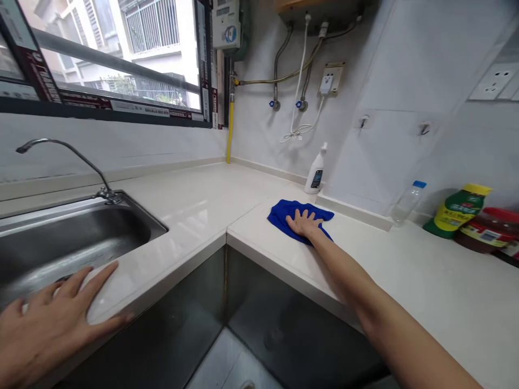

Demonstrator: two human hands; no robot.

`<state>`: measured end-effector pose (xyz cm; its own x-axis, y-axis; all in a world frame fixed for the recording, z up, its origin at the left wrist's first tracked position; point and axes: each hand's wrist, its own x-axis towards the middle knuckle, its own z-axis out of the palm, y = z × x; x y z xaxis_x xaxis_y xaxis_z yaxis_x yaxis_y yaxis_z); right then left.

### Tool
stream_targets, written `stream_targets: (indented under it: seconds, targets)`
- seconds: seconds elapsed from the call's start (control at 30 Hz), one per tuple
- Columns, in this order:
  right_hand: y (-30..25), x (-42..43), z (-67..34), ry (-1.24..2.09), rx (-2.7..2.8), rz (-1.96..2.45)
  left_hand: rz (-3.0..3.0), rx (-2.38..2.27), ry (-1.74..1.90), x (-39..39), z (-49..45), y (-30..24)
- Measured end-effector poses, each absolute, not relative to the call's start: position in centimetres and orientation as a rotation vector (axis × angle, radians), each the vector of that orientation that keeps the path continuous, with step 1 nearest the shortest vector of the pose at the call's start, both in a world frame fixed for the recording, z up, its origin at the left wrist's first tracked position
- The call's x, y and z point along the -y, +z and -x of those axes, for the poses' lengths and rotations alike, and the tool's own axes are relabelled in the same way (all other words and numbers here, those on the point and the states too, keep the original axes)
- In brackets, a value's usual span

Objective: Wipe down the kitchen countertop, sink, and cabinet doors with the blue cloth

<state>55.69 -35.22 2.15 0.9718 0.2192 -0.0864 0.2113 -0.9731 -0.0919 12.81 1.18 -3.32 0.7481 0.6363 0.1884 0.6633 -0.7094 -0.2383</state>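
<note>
My right hand [305,222] lies flat on a blue cloth [283,214], pressing it against the pale countertop [251,202]. Its fingers are spread over the fabric rather than wrapped round it. The cloth is rumpled and sits just right of the counter's inner corner. At the lower left, my left hand [57,319] is open with fingers apart, by the counter's front edge and the sink. It holds nothing. Behind the cloth, a white squeeze bottle [315,174] stands upright near the wall.
A steel sink [140,237] with a curved faucet [77,154] is set in the left counter. To the right stand a clear bottle with a blue cap [406,202], a green and yellow bottle [458,212] and a red-lidded jar [488,229]. Hoses and a cord hang on the wall.
</note>
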Motion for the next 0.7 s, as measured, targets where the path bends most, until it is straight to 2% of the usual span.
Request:
stream_targets:
  seconds: [0.2, 0.53, 0.7]
  targets:
    - [2.4, 27.6, -53.1, 0.135, 0.504, 2.998, 2.609, 1.054, 0.142, 2.5, -13.3, 0.2]
    - [3.0, 16.7, -46.8, 0.154, 0.910, 2.858, 2.780, 0.984, -0.036, 2.9, -12.8, 0.5]
    - [3.2, 12.6, -41.3, 0.182, 1.211, 2.734, 2.749, 1.028, 0.108, 3.3, -13.0, 1.1]
